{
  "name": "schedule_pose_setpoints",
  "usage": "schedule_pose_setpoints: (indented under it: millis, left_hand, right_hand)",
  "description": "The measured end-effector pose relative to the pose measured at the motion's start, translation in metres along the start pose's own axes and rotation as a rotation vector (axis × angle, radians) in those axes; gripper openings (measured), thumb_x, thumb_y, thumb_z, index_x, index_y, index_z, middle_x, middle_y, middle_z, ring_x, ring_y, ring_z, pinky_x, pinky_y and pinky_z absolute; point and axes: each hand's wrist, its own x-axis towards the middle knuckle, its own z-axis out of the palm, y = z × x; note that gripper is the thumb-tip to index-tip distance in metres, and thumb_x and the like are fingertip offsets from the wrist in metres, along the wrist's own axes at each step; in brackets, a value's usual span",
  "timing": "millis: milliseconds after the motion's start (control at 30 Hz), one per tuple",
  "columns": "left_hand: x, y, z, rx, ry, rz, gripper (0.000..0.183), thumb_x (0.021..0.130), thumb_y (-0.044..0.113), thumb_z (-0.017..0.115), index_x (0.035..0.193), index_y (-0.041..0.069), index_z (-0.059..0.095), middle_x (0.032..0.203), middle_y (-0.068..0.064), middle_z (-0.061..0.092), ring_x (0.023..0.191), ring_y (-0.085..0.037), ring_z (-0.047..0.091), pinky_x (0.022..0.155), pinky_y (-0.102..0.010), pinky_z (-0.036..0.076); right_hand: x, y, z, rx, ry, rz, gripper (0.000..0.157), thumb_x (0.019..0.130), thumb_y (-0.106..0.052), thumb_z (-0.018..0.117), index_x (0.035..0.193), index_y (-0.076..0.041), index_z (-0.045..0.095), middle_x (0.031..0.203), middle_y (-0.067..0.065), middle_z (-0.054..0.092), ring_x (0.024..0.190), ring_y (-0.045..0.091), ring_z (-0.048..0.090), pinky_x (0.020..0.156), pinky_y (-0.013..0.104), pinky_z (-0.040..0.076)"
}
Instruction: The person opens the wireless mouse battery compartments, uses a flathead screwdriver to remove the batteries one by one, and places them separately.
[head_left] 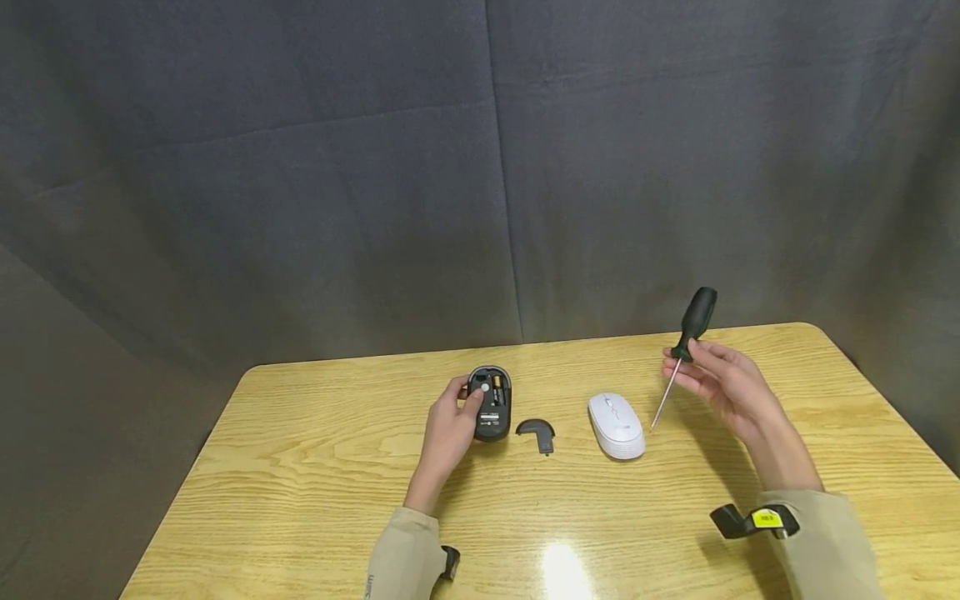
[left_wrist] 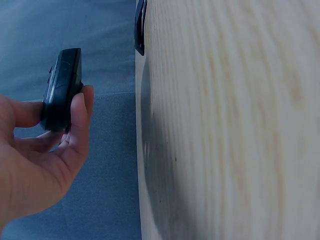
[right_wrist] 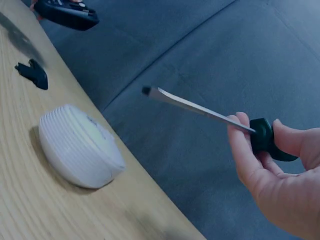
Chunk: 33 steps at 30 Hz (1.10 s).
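Observation:
My left hand (head_left: 450,423) grips a black computer mouse (head_left: 492,422) with its underside up, and its battery bay is uncovered with a battery (head_left: 498,388) inside. In the left wrist view that mouse (left_wrist: 62,90) is held above the table between thumb and fingers. My right hand (head_left: 727,385) pinches a screwdriver (head_left: 697,315) near the lower end of its dark handle. The metal shaft slants down to the left, and the flat tip shows in the right wrist view beside the screwdriver shaft (right_wrist: 200,109). A white mouse (head_left: 618,427) sits on the table left of the tip.
Between the two mice lies a black curved battery cover (head_left: 537,428) with a tab. The wooden table (head_left: 322,467) ends at a dark grey curtain (head_left: 375,208) behind it. Both sleeves carry dark wrist mounts, the right one being a strap (head_left: 753,521) with a yellow label.

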Motion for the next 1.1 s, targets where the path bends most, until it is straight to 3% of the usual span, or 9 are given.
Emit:
schedule_pose_setpoints:
  millis: [200,400,567,800,1100]
  left_hand:
    - [0.000,0.000,0.000,-0.012,0.005,-0.006,0.040,0.107,0.014,0.053,0.140,-0.007,0.054,0.110,-0.020,0.059,0.084,-0.023,0.064,0.062,-0.035,0.059]
    - [0.000,0.000,0.000,-0.014,0.012,-0.002,0.040,0.107,0.014,0.053,0.140,-0.008,0.054,0.110,-0.019,0.059,0.084,-0.023,0.064,0.061,-0.034,0.059]
    - [-0.001,0.000,0.001,-0.011,0.007,-0.011,0.041,0.107,0.015,0.054,0.141,-0.008,0.054,0.111,-0.020,0.058,0.084,-0.021,0.062,0.062,-0.034,0.058]
    - [-0.001,0.001,0.000,-0.024,0.005,0.007,0.042,0.107,0.015,0.055,0.141,-0.009,0.053,0.112,-0.020,0.058,0.082,-0.022,0.063,0.062,-0.043,0.060]
    - [-0.001,0.000,0.001,-0.018,0.007,0.004,0.042,0.107,0.015,0.055,0.141,-0.008,0.053,0.111,-0.019,0.058,0.083,-0.022,0.062,0.063,-0.039,0.058]
  right_hand:
    - [0.000,-0.002,0.009,0.103,-0.062,-0.069,0.024,0.107,0.006,0.045,0.099,0.007,0.068,0.105,0.021,0.075,0.098,0.028,0.076,0.088,0.035,0.057]
    - [0.001,-0.005,0.022,0.173,-0.106,-0.106,0.027,0.105,0.013,0.042,0.106,0.011,0.068,0.107,0.025,0.074,0.101,0.032,0.074,0.091,0.038,0.056]
    - [0.001,-0.005,0.038,0.162,-0.081,-0.134,0.025,0.104,0.014,0.045,0.109,0.010,0.069,0.106,0.024,0.074,0.100,0.031,0.075,0.091,0.038,0.056]
    - [0.001,-0.006,0.053,0.141,-0.058,-0.167,0.023,0.104,0.012,0.048,0.106,0.008,0.070,0.104,0.022,0.075,0.099,0.029,0.075,0.090,0.037,0.057]
    - [-0.001,-0.005,0.064,0.188,0.003,-0.207,0.019,0.102,0.011,0.053,0.111,0.007,0.070,0.105,0.020,0.074,0.100,0.030,0.075,0.090,0.037,0.056]
